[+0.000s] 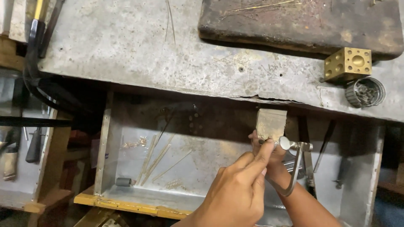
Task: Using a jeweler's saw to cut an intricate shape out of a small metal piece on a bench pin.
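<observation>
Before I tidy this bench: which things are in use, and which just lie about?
In use: left hand, right hand, saw frame, wooden bench pin.

Lying about: brass dapping block, round tin of bits, thin rods in the tray, dark wooden board.

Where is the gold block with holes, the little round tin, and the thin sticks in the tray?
gold block [347, 63], head view, on its front face.
round tin [365, 91], head view, on its open top.
thin sticks [156, 160], head view, mid-bundle.
</observation>
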